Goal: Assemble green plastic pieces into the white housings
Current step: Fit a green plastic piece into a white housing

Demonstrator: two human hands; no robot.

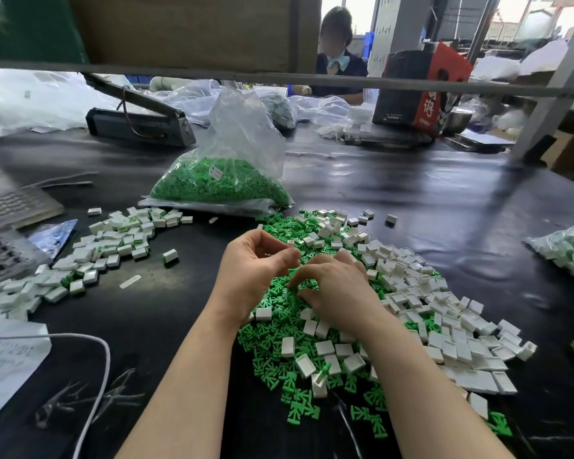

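Seen from the head camera, a person's two bare forearms reach forward over a black worktable (411,200) toward a heap of small parts. The left hand (256,263) is raised a little above the heap, its fingers curled inward with thumb and fingertips drawn close together; something small and pale seems to sit between them, but I cannot tell for sure what it is. The right hand (338,286) lies palm down on the heap, its fingers bent and pressing into the green plastic pieces (279,329), which spread loose under and in front of both wrists. Mixed through them, and piling thicker to the right, are the white housings (411,279), small open-topped boxes. To the left, well apart from the hands, lies a second scatter of finished housings (113,240) with green showing in them. Behind the heap stands a clear plastic bag (226,173) half full of more green pieces. A white cable (103,366) loops across the near left corner beside a sheet of paper (7,366). At the far side of the table another person (338,61) sits near a red and black box (421,87).
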